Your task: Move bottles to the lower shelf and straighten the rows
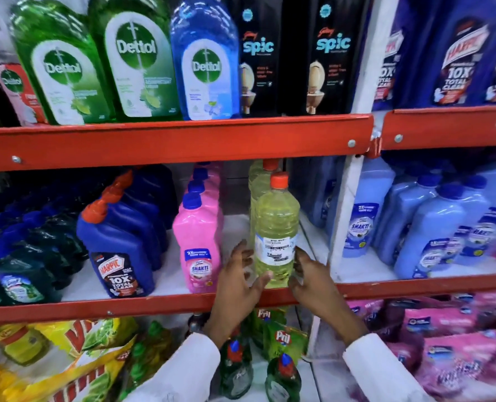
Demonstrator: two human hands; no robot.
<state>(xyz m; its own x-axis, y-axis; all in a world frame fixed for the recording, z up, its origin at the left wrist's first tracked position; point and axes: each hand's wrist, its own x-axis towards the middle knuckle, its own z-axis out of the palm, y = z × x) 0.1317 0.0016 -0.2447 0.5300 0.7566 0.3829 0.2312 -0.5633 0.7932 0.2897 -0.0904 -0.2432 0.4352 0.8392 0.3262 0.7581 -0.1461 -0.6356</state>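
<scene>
A clear bottle of yellow liquid (pixel 276 227) with an orange cap and a white label stands upright at the front of the middle shelf (pixel 165 306). Another bottle of the same kind (pixel 260 181) stands right behind it. My left hand (pixel 238 280) is at the front bottle's lower left, fingers spread, thumb touching its base. My right hand (pixel 307 277) cups its lower right side, fingertips on the label's edge. Both hands flank the bottle; neither has a closed grip around it.
A row of pink Shakti bottles (pixel 197 242) stands just left of the yellow bottles, then blue Harpic bottles (pixel 119 245). A white upright post (pixel 345 216) is on the right, pale blue bottles (pixel 432 227) beyond it. Dettol and Spic bottles fill the upper shelf (pixel 171 140). Pril bottles (pixel 281 372) stand below.
</scene>
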